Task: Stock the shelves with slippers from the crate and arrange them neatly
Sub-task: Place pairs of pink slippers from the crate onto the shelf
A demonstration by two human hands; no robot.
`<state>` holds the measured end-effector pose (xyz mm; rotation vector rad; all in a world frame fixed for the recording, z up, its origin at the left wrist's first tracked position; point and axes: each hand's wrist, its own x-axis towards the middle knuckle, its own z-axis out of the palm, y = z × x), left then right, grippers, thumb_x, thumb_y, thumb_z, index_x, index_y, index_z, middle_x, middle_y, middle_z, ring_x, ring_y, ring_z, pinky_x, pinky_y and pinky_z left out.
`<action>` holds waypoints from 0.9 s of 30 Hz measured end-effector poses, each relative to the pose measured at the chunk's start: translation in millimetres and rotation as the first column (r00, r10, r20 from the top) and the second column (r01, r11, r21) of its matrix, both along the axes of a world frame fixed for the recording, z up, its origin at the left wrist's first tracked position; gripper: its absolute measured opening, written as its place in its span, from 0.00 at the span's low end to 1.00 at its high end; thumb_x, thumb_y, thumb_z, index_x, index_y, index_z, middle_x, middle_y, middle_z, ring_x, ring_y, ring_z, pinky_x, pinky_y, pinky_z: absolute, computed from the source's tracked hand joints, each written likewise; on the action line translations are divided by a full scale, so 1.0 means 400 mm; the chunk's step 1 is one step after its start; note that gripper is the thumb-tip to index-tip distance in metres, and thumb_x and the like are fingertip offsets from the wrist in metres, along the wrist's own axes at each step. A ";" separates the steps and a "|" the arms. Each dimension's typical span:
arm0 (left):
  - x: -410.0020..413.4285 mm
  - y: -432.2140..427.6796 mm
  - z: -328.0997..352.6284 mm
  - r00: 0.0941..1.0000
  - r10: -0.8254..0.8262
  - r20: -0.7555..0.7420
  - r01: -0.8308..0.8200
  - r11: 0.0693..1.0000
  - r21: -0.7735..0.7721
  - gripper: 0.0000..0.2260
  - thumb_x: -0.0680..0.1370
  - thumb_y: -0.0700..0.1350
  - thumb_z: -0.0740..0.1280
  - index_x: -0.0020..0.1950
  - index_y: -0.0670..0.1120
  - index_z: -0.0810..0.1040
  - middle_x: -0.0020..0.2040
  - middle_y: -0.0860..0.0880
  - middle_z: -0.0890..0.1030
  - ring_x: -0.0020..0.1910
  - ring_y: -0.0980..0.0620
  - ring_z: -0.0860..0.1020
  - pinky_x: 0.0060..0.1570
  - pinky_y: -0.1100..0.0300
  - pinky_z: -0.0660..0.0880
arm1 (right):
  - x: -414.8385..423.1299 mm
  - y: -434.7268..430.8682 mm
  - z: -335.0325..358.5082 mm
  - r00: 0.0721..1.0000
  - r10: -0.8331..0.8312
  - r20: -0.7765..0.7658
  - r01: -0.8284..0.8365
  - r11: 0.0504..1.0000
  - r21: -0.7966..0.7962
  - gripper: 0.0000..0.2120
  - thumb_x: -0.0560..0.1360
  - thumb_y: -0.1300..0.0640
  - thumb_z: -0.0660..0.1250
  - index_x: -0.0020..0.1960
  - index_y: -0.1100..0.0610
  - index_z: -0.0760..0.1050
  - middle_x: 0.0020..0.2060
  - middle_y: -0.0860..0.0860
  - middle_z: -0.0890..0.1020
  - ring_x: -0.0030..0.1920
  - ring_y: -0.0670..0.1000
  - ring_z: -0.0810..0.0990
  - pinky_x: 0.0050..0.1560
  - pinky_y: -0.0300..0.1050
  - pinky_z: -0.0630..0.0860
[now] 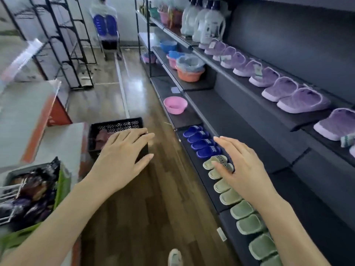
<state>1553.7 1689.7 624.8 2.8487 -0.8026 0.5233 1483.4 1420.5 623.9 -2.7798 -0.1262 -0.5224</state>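
Both hands were empty, fingers straight, held apart. The left hand (123, 156) hovered over the near corner of the black crate (115, 124), which held dark reddish items (101, 137) too blurred to identify. Under the right hand (242, 169) ran a row of green slippers (247, 225) on the bottom shelf (199, 179), with blue slippers (201, 141) just beyond its fingertips. The strap lettering was unreadable. Purple slippers (303, 100) lined a higher shelf to that hand's right.
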 end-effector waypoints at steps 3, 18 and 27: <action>0.070 0.036 -0.010 0.995 0.101 -0.013 -0.101 0.995 0.006 0.21 0.74 0.55 0.60 0.64 0.48 0.76 0.61 0.48 0.78 0.60 0.45 0.76 0.59 0.48 0.71 | 0.128 0.029 -0.008 0.996 0.087 -0.016 -0.086 0.996 0.037 0.27 0.72 0.41 0.57 0.68 0.51 0.69 0.63 0.47 0.76 0.62 0.51 0.74 0.60 0.44 0.64; 0.401 0.163 -0.037 0.930 0.367 -0.036 -0.367 0.930 -0.016 0.23 0.74 0.56 0.54 0.63 0.47 0.75 0.60 0.47 0.77 0.60 0.45 0.74 0.56 0.47 0.73 | 0.677 0.165 -0.048 0.906 0.418 -0.070 -0.415 0.908 0.055 0.25 0.74 0.48 0.65 0.70 0.50 0.66 0.65 0.49 0.74 0.65 0.52 0.72 0.65 0.53 0.69; 0.685 0.317 -0.072 0.913 0.402 -0.069 -0.405 0.913 -0.046 0.24 0.74 0.56 0.53 0.63 0.46 0.75 0.61 0.46 0.77 0.60 0.42 0.75 0.56 0.46 0.72 | 0.983 0.311 -0.081 0.904 0.418 -0.084 -0.420 0.908 0.001 0.24 0.74 0.47 0.64 0.69 0.52 0.68 0.64 0.51 0.75 0.64 0.53 0.73 0.64 0.52 0.68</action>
